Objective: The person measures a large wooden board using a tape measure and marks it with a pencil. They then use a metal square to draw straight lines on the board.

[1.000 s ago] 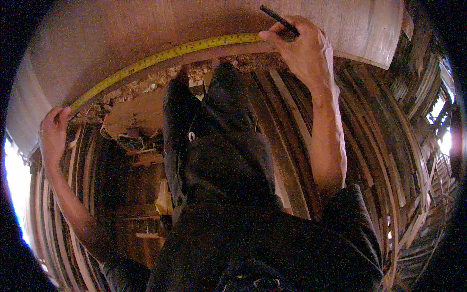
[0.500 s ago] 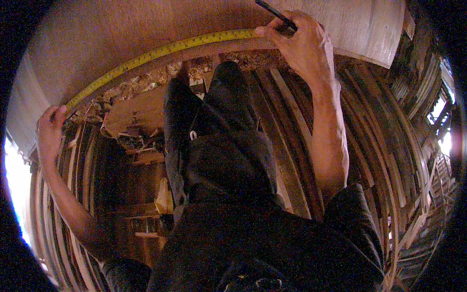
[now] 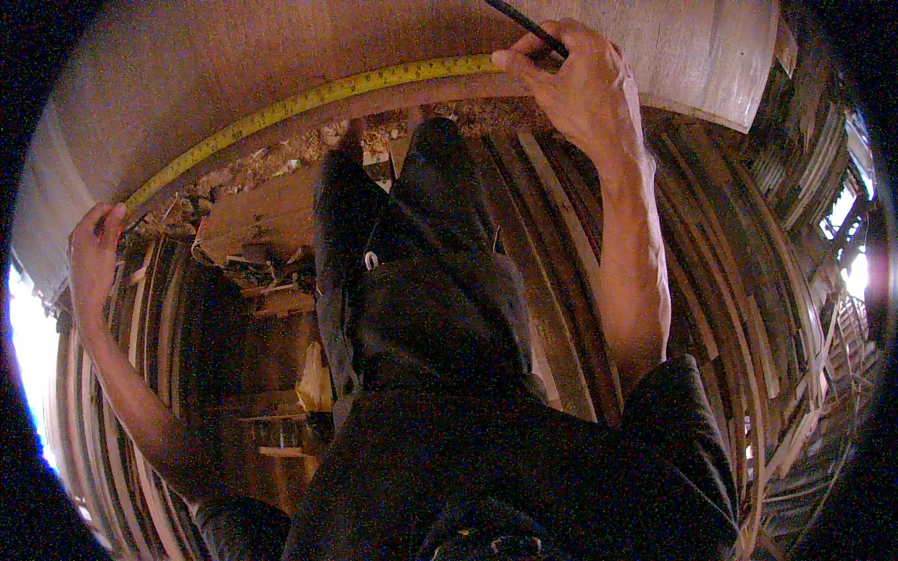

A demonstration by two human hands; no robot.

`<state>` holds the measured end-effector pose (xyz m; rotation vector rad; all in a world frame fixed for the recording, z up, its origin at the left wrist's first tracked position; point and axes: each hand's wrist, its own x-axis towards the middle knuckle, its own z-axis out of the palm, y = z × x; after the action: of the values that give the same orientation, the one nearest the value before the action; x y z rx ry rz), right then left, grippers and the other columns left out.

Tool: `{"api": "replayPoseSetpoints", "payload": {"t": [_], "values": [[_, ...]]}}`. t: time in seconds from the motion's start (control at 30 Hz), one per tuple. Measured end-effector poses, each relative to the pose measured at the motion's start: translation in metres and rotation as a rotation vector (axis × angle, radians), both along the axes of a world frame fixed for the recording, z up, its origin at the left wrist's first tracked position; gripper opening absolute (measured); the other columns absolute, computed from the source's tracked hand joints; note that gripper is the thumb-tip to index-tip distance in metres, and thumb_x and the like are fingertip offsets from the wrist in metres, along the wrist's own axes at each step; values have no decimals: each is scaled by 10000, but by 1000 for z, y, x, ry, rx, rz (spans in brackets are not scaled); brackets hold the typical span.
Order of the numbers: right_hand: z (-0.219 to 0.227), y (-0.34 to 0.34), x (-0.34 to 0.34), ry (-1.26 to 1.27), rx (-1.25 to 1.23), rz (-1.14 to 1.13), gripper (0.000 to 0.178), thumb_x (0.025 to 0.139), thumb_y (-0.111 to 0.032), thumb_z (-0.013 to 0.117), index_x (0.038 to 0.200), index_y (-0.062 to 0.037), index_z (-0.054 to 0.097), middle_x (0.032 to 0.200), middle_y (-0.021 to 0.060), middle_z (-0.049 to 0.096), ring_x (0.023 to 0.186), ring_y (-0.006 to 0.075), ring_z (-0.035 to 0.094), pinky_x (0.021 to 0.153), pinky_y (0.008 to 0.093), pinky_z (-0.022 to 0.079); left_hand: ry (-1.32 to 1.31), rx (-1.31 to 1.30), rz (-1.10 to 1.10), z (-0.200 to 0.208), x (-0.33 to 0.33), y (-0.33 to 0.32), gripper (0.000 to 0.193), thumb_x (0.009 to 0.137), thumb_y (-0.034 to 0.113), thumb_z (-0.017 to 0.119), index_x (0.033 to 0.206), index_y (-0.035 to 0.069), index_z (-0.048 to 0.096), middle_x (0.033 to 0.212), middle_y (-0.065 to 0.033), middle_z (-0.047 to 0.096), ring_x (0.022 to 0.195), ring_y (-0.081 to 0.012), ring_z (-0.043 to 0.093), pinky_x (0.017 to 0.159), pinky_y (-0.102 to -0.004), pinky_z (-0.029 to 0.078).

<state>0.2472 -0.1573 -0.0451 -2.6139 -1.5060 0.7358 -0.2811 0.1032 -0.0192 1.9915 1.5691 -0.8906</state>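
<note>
- Noting yellow tape measure (image 3: 374, 80) on wooden panel (image 3: 309, 42), lying close to the near edge and spanning the gap between left hand (image 3: 94, 257) and right hand (image 3: 589, 89).
- Showing a narrow, ribbon-like blade, drawn out long, bearing small dark graduations; appearing too grainy for reading.
- Curving in one smooth arc under the fisheye lens, rising from lower left to upper right and following the panel's edge.
- Contrasting bright yellow against the dull reddish-brown wood grain.
- Closing left fingers in a pinch at the tape's left end, hiding that end; leaving unclear whether gripping blade or case.
- Bending right fingers inward, nearly closed, gripping slender dark stick (image 3: 526, 24); pointing it toward upper left and past the top of the view.
- Bringing right thumb tip to the tape's visible right end; leaving actual contact impossible to tell.
- Observing pale wood debris (image 3: 271, 166) just below the panel's edge, left of centre.
- Recording long timber strips (image 3: 552, 215) running lengthwise beneath right forearm (image 3: 631, 252).
- Wearing dark clothing (image 3: 430, 318) between both arms.
</note>
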Motion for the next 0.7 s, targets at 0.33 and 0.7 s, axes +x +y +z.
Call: {"api": "replayPoseSetpoints", "payload": {"t": [0.33,0.7], "values": [[6,2,-1,57,-4,-27,335,860,-430,844,921,-105,797,970,132,768,950,354,736,900,470,564,-8,60,-62,1,-2,-2,590,1044,493,619,1236,-60,692,1171,-262,720,1117,-398,669,1020,-435,486],[11,5,-2,81,-7,-31,368,863,-431,849,935,-77,780,935,146,755,908,325,731,863,440,568,-43,34,-82,-3,-2,-2,492,1028,454,648,1182,-6,731,1158,-235,731,1083,-394,691,985,-438,516]]}}
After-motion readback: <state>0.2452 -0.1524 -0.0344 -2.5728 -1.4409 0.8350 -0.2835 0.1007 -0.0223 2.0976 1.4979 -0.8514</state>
